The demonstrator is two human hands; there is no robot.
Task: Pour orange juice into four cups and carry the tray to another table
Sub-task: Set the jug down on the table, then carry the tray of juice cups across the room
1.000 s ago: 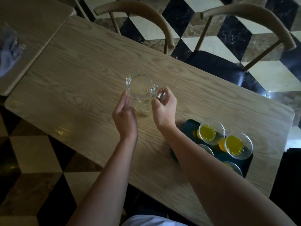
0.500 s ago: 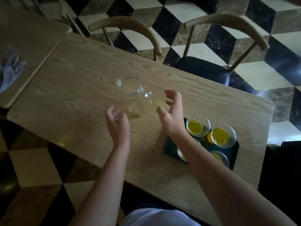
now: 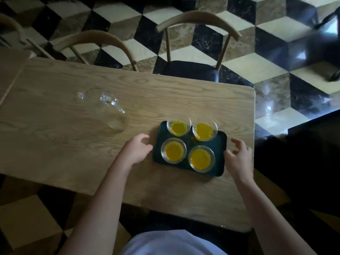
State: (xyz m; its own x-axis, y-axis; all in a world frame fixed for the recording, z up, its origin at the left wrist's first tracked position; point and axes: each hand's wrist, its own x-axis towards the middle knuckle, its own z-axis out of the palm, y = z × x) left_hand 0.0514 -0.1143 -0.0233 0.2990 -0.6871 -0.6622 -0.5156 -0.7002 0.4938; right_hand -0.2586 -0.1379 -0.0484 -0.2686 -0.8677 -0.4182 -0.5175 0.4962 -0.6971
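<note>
A dark green tray (image 3: 219, 159) lies on the wooden table (image 3: 55, 144) near its right end. On it stand several clear cups of orange juice, among them a back-left cup (image 3: 178, 127), a back-right cup (image 3: 204, 131) and a front-right cup (image 3: 201, 158). My left hand (image 3: 137, 149) hovers just left of the tray with fingers curled apart, holding nothing. My right hand (image 3: 239, 156) is at the tray's right edge, fingers spread, also holding nothing. An empty glass pitcher (image 3: 105, 109) stands on the table to the left, apart from both hands.
Two wooden chairs, one (image 3: 198, 21) straight across and one (image 3: 95, 39) further left, stand at the far side of the table. A second table (image 3: 9, 59) adjoins at the far left. The floor is a checkered cube pattern. The table's right edge is close to the tray.
Both hands let go of the empty pitcher and moved right to either side of the tray. The view swung right, so the tray is now central.
</note>
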